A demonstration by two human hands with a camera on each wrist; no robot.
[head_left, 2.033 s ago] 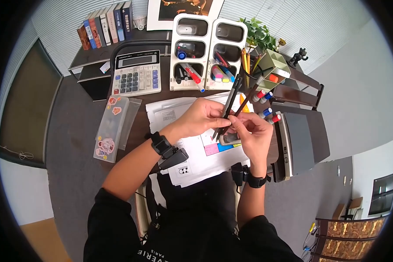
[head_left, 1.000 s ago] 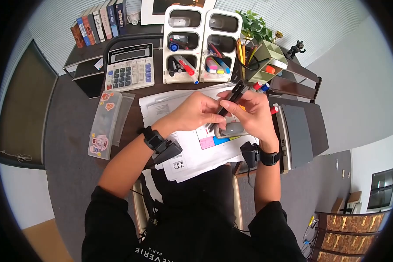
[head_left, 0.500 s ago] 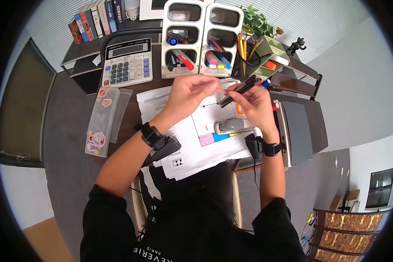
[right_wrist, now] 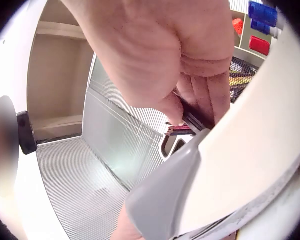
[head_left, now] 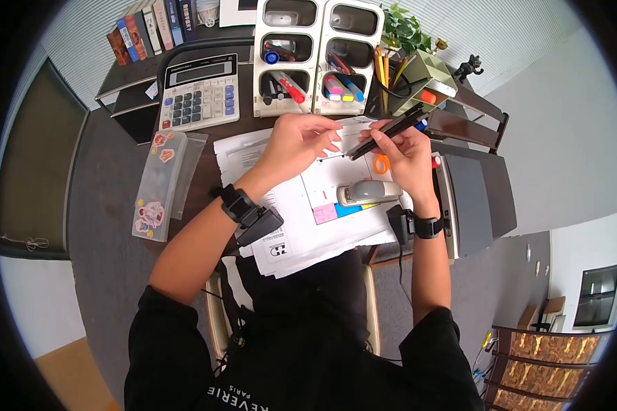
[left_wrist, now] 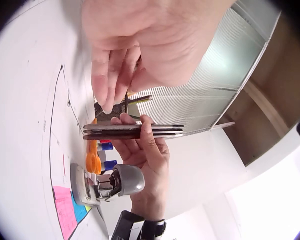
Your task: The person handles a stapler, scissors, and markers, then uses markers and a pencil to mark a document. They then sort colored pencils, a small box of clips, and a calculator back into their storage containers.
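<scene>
A bundle of slim black pens (head_left: 403,120) slants up from the right hand (head_left: 407,156), pinched between thumb and fingers above the papers. In the left wrist view the pens (left_wrist: 110,132) lie side by side, ends nearly level, the right thumb across them. The left hand (head_left: 289,147) hovers to their left, fingers loosely bent and holding nothing. Below the right hand, a grey and white stapler (head_left: 369,192) lies on the papers (head_left: 301,233). It fills much of the right wrist view, where the right hand (right_wrist: 185,50) partly hides the pens.
A white organizer (head_left: 317,61) with markers and highlighters stands at the back. Left of it are a calculator (head_left: 200,96) and a clear stickered case (head_left: 159,188). Pencils (head_left: 382,72) and a green holder (head_left: 428,82) stand back right. An orange loop (head_left: 381,164) and sticky notes (head_left: 325,214) lie near the stapler.
Both hands held the pens at first and brought them together into a neat bundle. The left hand has let go and drawn left; the right hand keeps the pens and has moved slightly right.
</scene>
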